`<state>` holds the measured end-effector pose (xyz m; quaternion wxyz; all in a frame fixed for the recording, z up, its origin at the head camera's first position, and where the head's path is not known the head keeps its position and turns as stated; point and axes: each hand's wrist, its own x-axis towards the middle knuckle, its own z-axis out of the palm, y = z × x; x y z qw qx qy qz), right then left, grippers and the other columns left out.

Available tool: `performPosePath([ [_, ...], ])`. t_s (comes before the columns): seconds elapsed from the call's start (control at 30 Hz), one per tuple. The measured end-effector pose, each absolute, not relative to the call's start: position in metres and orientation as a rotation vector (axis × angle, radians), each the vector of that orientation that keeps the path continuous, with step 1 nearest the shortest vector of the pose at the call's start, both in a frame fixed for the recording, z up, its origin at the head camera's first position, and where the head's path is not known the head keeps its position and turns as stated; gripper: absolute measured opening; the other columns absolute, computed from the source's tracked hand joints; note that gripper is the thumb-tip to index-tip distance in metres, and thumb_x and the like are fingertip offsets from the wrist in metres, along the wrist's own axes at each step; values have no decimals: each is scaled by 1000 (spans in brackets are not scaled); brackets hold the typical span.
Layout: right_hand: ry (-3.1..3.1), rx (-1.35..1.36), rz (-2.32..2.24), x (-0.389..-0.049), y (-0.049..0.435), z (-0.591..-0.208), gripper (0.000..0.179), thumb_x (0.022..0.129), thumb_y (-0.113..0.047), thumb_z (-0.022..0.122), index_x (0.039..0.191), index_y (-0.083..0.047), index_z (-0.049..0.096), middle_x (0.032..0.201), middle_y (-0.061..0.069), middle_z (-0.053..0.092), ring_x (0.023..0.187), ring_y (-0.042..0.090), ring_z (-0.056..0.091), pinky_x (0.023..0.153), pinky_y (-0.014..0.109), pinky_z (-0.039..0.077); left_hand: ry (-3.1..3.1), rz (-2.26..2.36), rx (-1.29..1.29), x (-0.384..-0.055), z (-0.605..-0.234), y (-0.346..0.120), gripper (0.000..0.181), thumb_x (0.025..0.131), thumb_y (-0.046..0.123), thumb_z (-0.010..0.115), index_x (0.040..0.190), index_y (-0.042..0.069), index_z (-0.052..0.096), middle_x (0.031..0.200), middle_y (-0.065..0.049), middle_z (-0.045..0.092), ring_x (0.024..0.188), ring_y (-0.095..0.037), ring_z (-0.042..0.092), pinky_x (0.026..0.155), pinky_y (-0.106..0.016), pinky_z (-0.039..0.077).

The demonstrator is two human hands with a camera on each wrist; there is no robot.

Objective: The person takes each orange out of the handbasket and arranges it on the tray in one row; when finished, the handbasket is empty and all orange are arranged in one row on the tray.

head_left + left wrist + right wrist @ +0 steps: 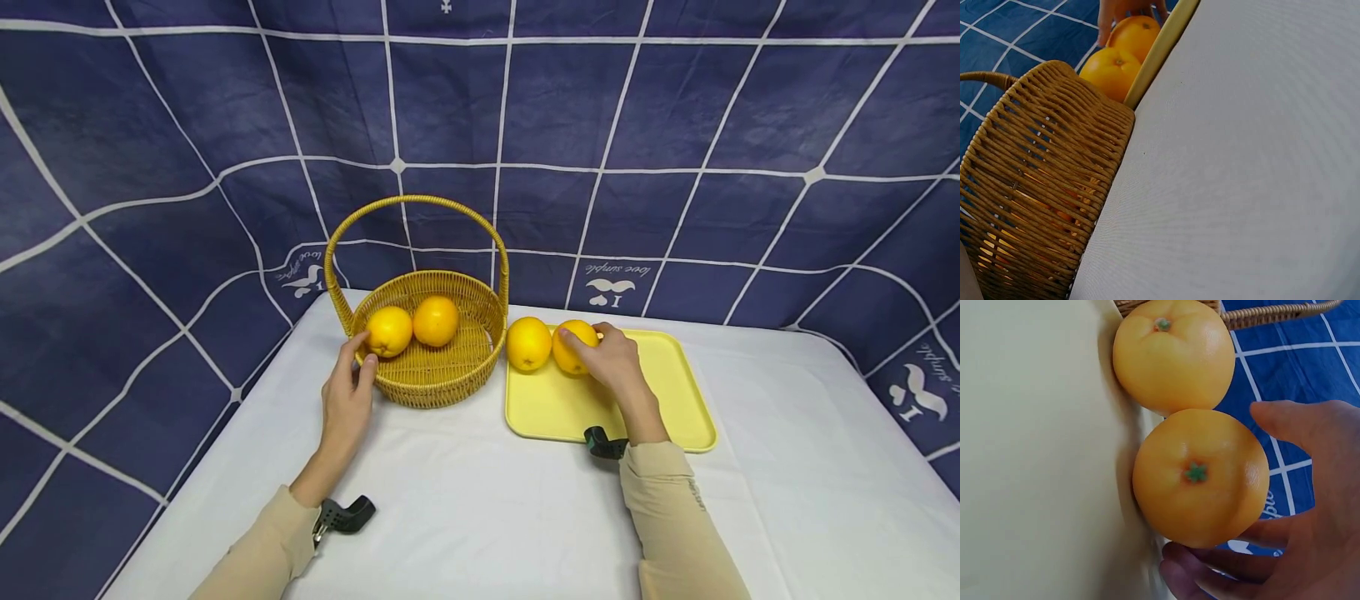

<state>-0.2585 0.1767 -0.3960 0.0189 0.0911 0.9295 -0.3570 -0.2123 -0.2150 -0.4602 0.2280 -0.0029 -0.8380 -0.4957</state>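
In the head view, my left hand [348,404] reaches over the left rim of a round wicker basket [442,392]. Its fingertips and thumb lie against the near-left side of an orange [390,332] inside. A second orange [436,321] sits beside that one. My right hand [617,362] is around the far-right side of an orange [573,347] on a yellow tray [551,408]. In the right wrist view, its fingers touch that orange [1200,478] from beside and below, while the thumb stands slightly apart. Another orange [1172,356] touches it on the basket side.
The basket's tall arched handle [416,200] rises above its rim. Close to the basket's right side lies the tray, on a white tablecloth [480,517]. A dark blue cloth with white lines [562,108] hangs behind and at both sides.
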Motion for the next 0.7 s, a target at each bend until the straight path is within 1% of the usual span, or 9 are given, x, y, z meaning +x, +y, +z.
performPosePath([
  [0.13, 2911, 277, -1152, -258, 175, -396, 90, 98, -68, 54, 155, 1, 44, 145, 30, 57, 133, 47, 48, 117, 58, 43, -2308, -1367, -2, -212, -461, -216, 44, 112, 32, 50, 155, 21, 51, 164, -2, 47, 153, -26, 42, 123, -54, 39],
  [0.37, 2921, 282, -1235, -257, 174, -396, 88, 101, -67, 49, 156, 1, 44, 150, 30, 55, 141, 48, 43, 121, 58, 39, -2302, -1390, -17, -212, -462, -217, 44, 113, 31, 49, 155, 19, 50, 165, -4, 46, 154, -27, 40, 123, -56, 39],
  [0.5, 2934, 288, -1283, -257, 174, -395, 84, 102, -64, 50, 154, 1, 46, 149, 30, 55, 139, 47, 46, 120, 57, 40, -2307, -1389, -13, -211, -462, -217, 44, 113, 31, 49, 155, 20, 50, 165, -2, 46, 154, -25, 40, 123, -54, 39],
  [0.7, 3043, 247, -1335, -260, 171, -390, 74, 104, -55, 55, 151, 3, 50, 145, 30, 58, 136, 46, 51, 120, 56, 39, -2311, -1385, -20, -213, -461, -216, 44, 113, 31, 49, 155, 18, 49, 165, -2, 46, 154, -24, 39, 124, -52, 39],
])
